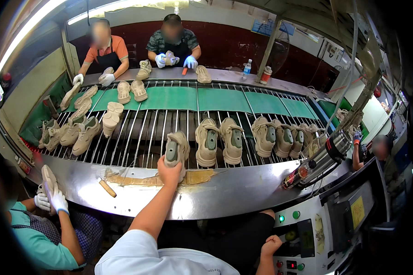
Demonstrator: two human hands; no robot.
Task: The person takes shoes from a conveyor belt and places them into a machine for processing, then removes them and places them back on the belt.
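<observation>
My left hand (170, 172) reaches across the metal ledge and is closed around the heel end of a beige sneaker (178, 147). That sneaker has a green last in its opening and is over the near edge of the rod rack; its partner, if any, cannot be made out. To its right, a beige sneaker pair (208, 142) stands on the rods with green lasts showing. My right hand (271, 245) is curled into a fist with nothing visible in it, low beside the white control panel (284, 229).
A green belt (170, 98) crosses the rod rack (142, 137). More sneakers (85, 135) lie at the left. A brown-handled tool (107, 187) rests on the metal ledge (137, 201). A steel flask (332, 149) stands right. Gloved co-workers handle shoes opposite and at left.
</observation>
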